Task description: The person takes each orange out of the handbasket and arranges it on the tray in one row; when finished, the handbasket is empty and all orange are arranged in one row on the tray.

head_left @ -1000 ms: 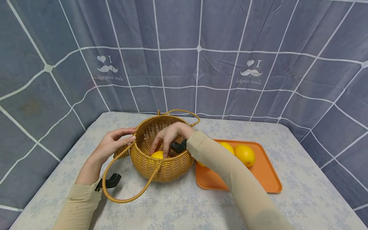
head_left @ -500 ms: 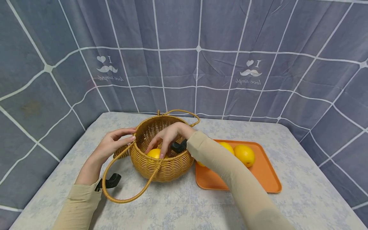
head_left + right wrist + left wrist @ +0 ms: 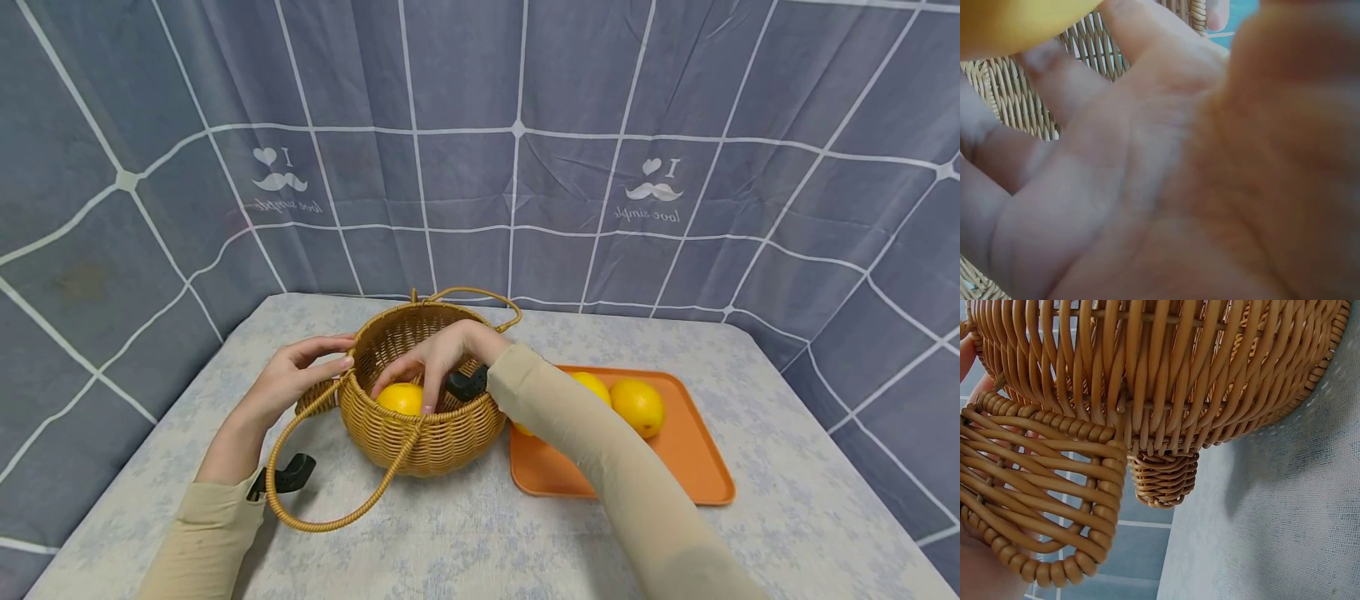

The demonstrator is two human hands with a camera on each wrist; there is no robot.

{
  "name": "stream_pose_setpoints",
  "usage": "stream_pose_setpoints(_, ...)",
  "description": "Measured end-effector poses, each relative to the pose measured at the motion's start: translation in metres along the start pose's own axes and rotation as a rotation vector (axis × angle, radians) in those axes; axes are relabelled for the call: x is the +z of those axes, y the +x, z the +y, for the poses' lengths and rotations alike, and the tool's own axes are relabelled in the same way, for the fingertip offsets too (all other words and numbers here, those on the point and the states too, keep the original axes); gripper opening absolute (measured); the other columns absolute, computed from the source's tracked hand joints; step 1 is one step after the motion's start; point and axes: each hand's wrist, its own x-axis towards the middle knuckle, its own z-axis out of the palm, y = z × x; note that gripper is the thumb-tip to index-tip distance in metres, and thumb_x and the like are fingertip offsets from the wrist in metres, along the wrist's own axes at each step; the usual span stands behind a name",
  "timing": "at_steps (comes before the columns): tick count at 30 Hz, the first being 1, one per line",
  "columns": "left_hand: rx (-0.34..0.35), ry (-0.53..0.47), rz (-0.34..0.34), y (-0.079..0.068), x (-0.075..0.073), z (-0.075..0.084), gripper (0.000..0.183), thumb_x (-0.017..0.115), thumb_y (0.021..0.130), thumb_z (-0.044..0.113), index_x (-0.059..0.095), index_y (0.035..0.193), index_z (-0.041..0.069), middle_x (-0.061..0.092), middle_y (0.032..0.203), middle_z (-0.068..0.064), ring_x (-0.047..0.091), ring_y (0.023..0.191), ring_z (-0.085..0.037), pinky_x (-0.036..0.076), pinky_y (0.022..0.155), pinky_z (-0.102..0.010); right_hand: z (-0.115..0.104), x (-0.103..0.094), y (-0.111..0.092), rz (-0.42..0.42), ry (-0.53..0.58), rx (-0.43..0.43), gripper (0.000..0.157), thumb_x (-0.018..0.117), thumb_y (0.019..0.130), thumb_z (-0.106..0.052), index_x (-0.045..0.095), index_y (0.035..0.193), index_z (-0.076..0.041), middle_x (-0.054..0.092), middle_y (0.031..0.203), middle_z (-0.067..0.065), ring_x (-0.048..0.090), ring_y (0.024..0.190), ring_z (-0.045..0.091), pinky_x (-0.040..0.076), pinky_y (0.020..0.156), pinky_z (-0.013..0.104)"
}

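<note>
A round wicker basket [image 3: 427, 437] stands on the table with its mouth towards me. At its left rim, my left hand [image 3: 288, 375] touches the wicker with straight fingers and thumb. The left wrist view has a woven flap [image 3: 1041, 494] on the basket's side, overlapping part of this hand. My right hand [image 3: 442, 362] reaches down inside, fingers and thumb bent round a yellow, round fruit [image 3: 400, 398]. In the right wrist view the fruit [image 3: 1016, 25] shows at the upper left beyond the palm [image 3: 1122, 187], with woven wall behind.
An orange tray [image 3: 693, 454] lies right of the basket with several yellow fruits [image 3: 637, 407], partly covered by the right sleeve [image 3: 600, 450]. One looped basket handle [image 3: 330, 523] hangs forward over the table; another handle [image 3: 480, 290] leans back. Grey-blue curtain surrounds the table.
Inside the basket the yellow fruit has shifted left and slightly up with the right hand's fingers, and more of it shows. The left hand and the basket stay in place.
</note>
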Motion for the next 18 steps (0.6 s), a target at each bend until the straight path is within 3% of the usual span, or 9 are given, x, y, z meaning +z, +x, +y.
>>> stream_pose_setpoints(9,0.001,0.0,0.005,-0.0001,-0.0002,0.0008,0.044,0.064,0.091,0.028,0.058,0.125,0.001,0.046,0.139,-0.015,0.028,0.135,-0.033,0.024,0.105,-0.058,-0.002,0.0002,-0.0017,0.035,-0.007,-0.008,0.077,0.073,0.077,0.0,0.036,0.144,-0.009,0.038,0.139,0.001,0.045,0.118,0.014,0.051,0.086,0.038)
stream_pose_setpoints(18,0.017,-0.004,0.008,0.0001,-0.0008,-0.001,0.044,0.064,0.091,0.026,0.057,0.124,-0.002,0.048,0.138,-0.013,0.029,0.135,-0.033,0.025,0.105,-0.057,-0.0036,-0.0044,-0.003,0.126,-0.049,-0.111,0.075,0.076,0.075,-0.003,0.04,0.141,-0.006,0.04,0.139,0.0,0.043,0.118,0.014,0.044,0.095,0.033)
